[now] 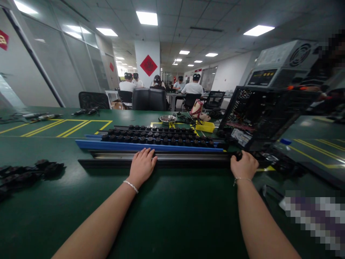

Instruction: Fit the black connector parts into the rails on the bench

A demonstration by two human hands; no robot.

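A long black channel rail (188, 163) with a pale metallic groove lies across the table before me. My left hand (142, 165) rests over its left half, fingers stretched across the groove and slightly apart. At the rail's right end, my right hand (244, 165) is closed, thumb and fingers bent round a small black part (238, 154); the fingers largely cover that part. Just behind lies a blue rail (148, 145). Beyond it, rows of small black round parts (156, 138) sit along more rails.
A computer case (258, 118) stands open at the right, with a power supply (285, 64) on top. Behind the rows are a metal bowl (167, 118) and a yellow tray (205, 127). Black cabled parts (43, 171) lie left. Several people sit at far desks.
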